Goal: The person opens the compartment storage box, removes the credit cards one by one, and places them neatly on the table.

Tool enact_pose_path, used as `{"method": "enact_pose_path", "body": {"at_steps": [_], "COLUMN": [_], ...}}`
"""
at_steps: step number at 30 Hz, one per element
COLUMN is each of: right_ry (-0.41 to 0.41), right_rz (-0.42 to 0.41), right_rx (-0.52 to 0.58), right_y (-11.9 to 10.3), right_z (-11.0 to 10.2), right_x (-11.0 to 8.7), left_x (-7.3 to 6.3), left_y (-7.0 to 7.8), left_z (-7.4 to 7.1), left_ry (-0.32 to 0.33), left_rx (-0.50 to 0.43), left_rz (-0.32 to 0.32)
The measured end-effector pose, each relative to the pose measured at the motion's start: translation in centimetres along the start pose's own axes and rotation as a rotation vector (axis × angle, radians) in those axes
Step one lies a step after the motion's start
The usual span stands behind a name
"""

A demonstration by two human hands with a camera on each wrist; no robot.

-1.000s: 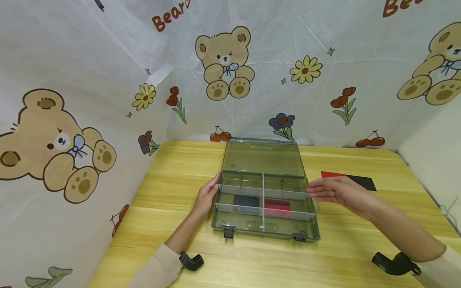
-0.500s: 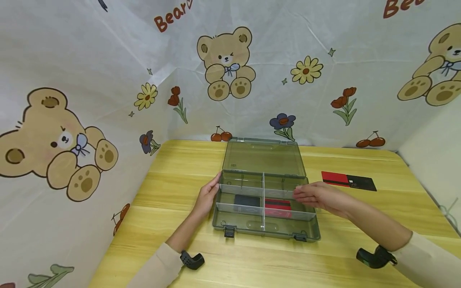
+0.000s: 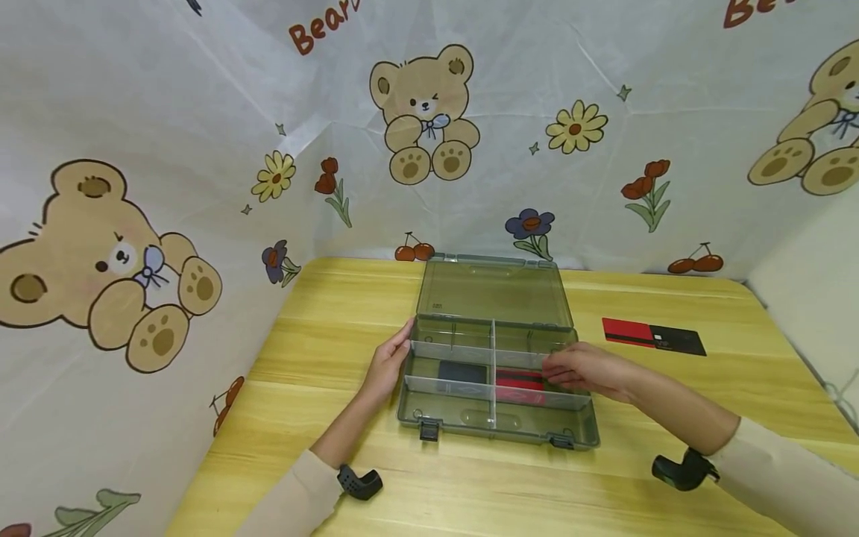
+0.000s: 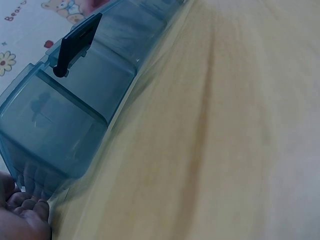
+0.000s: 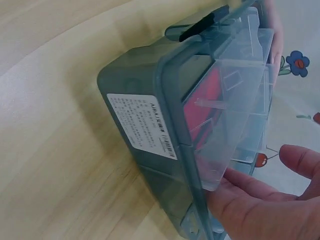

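A translucent grey-green divider box lies on the table with its lid folded back. Along its left wall rests my left hand, fingers touching the side; the left wrist view shows that hand at the box's corner. My right hand reaches over the right rim into the right middle compartment, fingertips beside a red card. In the right wrist view the thumb stands apart from the fingers, whose tips are hidden behind a clear divider. A dark card lies in the left middle compartment.
Right of the box, a red card and a black card lie side by side on the wooden table. Two latches stick out at the box's front. A bear-print cloth hangs behind and on the left.
My right hand has moved left from beside the box's right rim, and its fingers have dipped into the right middle compartment. The left hand has stayed at the left wall.
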State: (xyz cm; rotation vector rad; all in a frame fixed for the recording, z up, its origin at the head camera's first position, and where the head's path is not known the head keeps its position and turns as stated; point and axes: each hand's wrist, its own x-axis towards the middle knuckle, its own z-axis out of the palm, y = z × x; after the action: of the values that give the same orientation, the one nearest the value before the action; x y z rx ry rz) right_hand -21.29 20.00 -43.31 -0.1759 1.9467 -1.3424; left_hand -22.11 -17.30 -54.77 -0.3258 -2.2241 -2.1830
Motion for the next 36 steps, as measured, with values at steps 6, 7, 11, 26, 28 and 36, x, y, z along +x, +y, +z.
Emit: {"method": "enact_pose_path", "body": {"at_steps": [6, 7, 11, 26, 28, 36], "right_ry": [0.015, 0.012, 0.019, -0.068, -0.076, -0.065], "right_rz": [0.005, 0.006, 0.029, 0.068, 0.078, 0.071], "right_rx": [-0.038, -0.047, -0.058, 0.225, 0.251, 0.286], "right_y": [-0.5, -0.6, -0.9, -0.8, -0.8, -0.7], "right_z": [0.4, 0.5, 0.7, 0.9, 0.8, 1.1], "right_x": [-0.4, -0.6, -0.7, 0.6, 0.6, 0.7], "left_x": [0.0, 0.0, 0.0, -0.3, -0.5, -0.6], "left_y": [0.2, 0.3, 0.4, 2.1, 2.9, 3.2], "left_z": [0.2, 0.2, 0.2, 0.1, 0.2, 0.3], "left_ry": [0.001, 0.003, 0.010, -0.021, -0.024, -0.011], "left_rx": [-0.011, -0.014, -0.010, -0.029, -0.028, -0.049], "left_rz": [0.003, 0.003, 0.008, -0.042, -0.036, -0.020]}}
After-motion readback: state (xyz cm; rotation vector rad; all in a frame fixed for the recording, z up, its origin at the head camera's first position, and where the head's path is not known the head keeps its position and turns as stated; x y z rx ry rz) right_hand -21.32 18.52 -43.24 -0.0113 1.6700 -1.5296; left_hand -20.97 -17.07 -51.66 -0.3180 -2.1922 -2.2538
